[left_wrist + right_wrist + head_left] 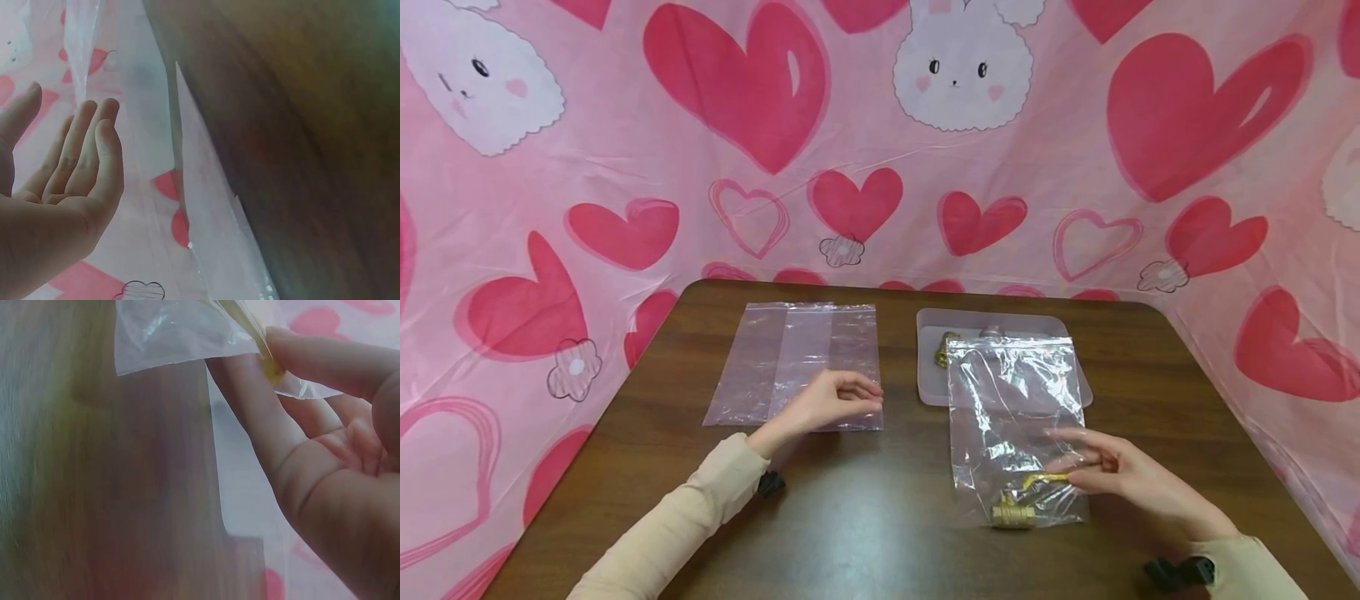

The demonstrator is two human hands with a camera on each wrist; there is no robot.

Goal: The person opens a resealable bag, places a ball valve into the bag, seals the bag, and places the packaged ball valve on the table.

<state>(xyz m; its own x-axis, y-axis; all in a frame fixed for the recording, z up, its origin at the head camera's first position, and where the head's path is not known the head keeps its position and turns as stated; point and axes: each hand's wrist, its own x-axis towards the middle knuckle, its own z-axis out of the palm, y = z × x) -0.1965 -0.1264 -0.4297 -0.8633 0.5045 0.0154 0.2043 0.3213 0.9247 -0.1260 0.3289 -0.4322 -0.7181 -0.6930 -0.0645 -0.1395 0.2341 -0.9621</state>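
Nearest us, a cream sleeve (1247, 567) with a small black device (1180, 573) at its cuff comes in over the right part of the brown wood-grain table (880, 533). Just beyond it we see the brass ball valve (1012, 512) inside a clear plastic zip bag (977, 425), down at the bag's near end, right of the table's middle. The right hand (1127, 479) pinches the valve's thin yellow lever (1045, 478) through the film, thumb and index finger clamped on it. A second cream sleeve (677, 517), with another black device (771, 483) below its cuff, leads to the left hand (835, 398), whose thumb stands apart from four gently bent fingers set close together, holding nothing that we can see. It hovers by the near right corner of flat clear plastic bags (748, 383) toward the table's left edge; whether it touches them we cannot tell. Farther off, near the table's far edge, we find a translucent pale plastic tray (931, 392), partly covered in our view by the zip bag, with a brass fitting (943, 354) in its left half. Behind everything hangs a pink cloth (1045, 150) printed with red hearts and white rabbits.
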